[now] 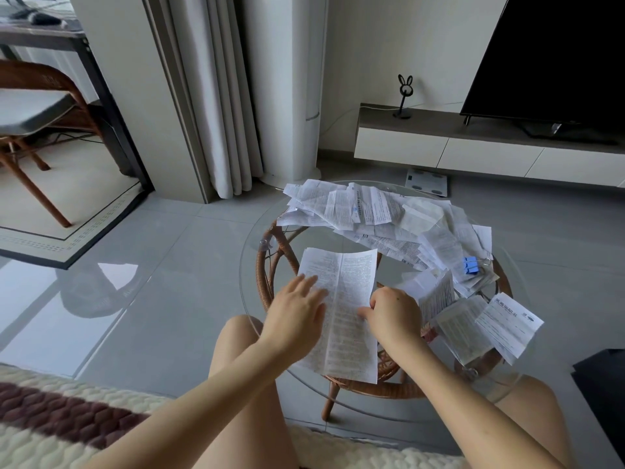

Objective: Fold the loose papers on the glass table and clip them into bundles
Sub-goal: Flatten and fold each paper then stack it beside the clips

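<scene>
We're looking down on a round clear glass table top (252, 289), smooth and glossy, sitting on a woven brown rattan base (267, 265). Right in front of us, on the near half of the glass, lies one long white printed paper sheet (345, 289), thin, covered in dense small type, with one straight crease running down its middle. Two bare hands are on it. The left hand (297, 313) lies flat on the sheet's left half, fingers straight and spread, pressing the paper down. The right hand (395, 313) sits at the sheet's right edge with its fingers curled in, pinching that edge.

Across the far side of the glass sprawls a heap of loose crumpled white papers (378, 211), creased and overlapping, too many for us to count. On the heap's right end rests one blue metal binder clip (470, 265) with wire handles. Nearer us, just right of the right hand, we count three folded printed leaflets (487, 326): one tilted up on edge, two overlapping at the table's rim.

Behind the table we see one black flat television screen (558, 55) on a low white cabinet (439, 154), and pale pleated curtains (220, 96)
</scene>
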`<state>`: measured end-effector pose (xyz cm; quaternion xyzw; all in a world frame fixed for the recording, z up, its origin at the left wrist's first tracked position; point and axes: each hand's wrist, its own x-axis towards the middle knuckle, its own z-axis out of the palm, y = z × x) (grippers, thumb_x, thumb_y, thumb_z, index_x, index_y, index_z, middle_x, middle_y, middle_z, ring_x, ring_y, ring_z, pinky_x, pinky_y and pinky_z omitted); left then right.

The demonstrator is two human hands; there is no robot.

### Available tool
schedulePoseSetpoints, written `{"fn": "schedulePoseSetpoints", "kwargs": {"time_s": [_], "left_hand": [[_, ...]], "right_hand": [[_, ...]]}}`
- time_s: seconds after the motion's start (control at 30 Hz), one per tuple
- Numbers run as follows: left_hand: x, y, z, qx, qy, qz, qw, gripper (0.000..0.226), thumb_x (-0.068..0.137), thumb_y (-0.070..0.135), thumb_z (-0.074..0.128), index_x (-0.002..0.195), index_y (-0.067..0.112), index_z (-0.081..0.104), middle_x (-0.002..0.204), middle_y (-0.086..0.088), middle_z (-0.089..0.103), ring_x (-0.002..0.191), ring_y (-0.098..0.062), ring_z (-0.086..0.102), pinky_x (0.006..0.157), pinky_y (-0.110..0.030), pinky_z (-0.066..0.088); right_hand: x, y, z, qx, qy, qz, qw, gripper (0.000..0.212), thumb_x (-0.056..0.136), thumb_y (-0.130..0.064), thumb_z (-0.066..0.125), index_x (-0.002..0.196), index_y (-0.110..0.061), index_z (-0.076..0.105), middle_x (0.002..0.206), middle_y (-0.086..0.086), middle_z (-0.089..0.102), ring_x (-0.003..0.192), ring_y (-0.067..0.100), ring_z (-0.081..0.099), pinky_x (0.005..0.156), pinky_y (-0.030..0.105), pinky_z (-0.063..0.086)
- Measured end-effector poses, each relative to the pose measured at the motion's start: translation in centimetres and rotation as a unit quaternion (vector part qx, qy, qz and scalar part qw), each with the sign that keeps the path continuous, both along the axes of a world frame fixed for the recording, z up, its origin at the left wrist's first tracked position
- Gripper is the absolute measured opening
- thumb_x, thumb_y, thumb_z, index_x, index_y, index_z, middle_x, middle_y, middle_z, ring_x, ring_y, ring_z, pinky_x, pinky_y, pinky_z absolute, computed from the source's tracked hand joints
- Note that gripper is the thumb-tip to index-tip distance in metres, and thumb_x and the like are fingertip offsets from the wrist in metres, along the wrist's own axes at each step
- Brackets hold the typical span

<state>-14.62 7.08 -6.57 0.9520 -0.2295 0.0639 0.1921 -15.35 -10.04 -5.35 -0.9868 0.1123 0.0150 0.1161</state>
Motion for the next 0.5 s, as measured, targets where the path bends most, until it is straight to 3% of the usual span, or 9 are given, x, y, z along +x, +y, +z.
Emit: {"fn": "schedulePoseSetpoints", "kwargs": {"time_s": [0.07, 0.17, 0.3, 0.4, 0.5], "left_hand": [[0.6, -1.7, -0.4, 0.028, 0.037, -0.007, 0.999, 0.043, 0.102, 0.032, 0.033, 0.143, 0.021, 0.040, 0.156, -0.006, 0.023, 0.146, -0.028, 0.012, 0.119, -0.038, 0.007], [1.7, -3.5, -0.7, 0.076, 0.067, -0.001, 0.995, 0.049, 0.104, 0.038, 0.022, 0.151, 0.023, 0.023, 0.159, -0.008, 0.008, 0.147, -0.030, -0.002, 0.118, -0.040, -0.006], [2.4, -4.1, -2.2, 0.093, 0.098, 0.027, 0.991, 0.056, 0.101, 0.048, 0.013, 0.152, 0.027, 0.014, 0.160, -0.006, 0.003, 0.147, -0.027, -0.007, 0.118, -0.041, -0.010], [2.0, -3.9, -3.2, 0.083, 0.093, 0.034, 0.992, 0.081, 0.080, 0.060, -0.012, 0.152, 0.030, 0.010, 0.160, -0.003, 0.000, 0.146, -0.024, -0.010, 0.118, -0.041, -0.011], [1.8, -3.8, -3.6, 0.075, 0.082, 0.042, 0.993, 0.086, 0.076, 0.060, -0.016, 0.152, 0.030, 0.009, 0.160, -0.002, -0.001, 0.146, -0.023, -0.010, 0.117, -0.040, -0.013]], "right_hand": [[0.3, 0.0, -0.4, -0.007, 0.001, -0.006, 1.000, 0.054, 0.087, -0.037, 0.065, 0.054, -0.020, 0.026, 0.054, -0.007, 0.028, 0.050, 0.014, 0.034, 0.042, 0.022, 0.017], [0.7, -0.2, -0.8, -0.028, 0.002, -0.008, 1.000, 0.054, 0.089, -0.032, 0.064, 0.055, -0.020, 0.024, 0.054, -0.006, 0.026, 0.060, 0.020, 0.038, 0.042, 0.022, 0.016], [0.9, -0.2, -0.9, -0.026, 0.008, 0.003, 1.000, 0.055, 0.087, -0.038, 0.065, 0.055, -0.019, 0.024, 0.054, -0.004, 0.025, 0.062, 0.021, 0.039, 0.042, 0.023, 0.017], [1.0, -0.2, -0.9, -0.021, 0.007, 0.006, 1.000, 0.057, 0.086, -0.043, 0.065, 0.056, -0.018, 0.022, 0.055, -0.004, 0.024, 0.062, 0.021, 0.037, 0.042, 0.023, 0.017], [0.9, -0.2, -0.9, -0.018, 0.008, 0.005, 1.000, 0.058, 0.085, -0.045, 0.065, 0.056, -0.018, 0.022, 0.055, -0.004, 0.024, 0.058, 0.019, 0.033, 0.042, 0.023, 0.017]]}}
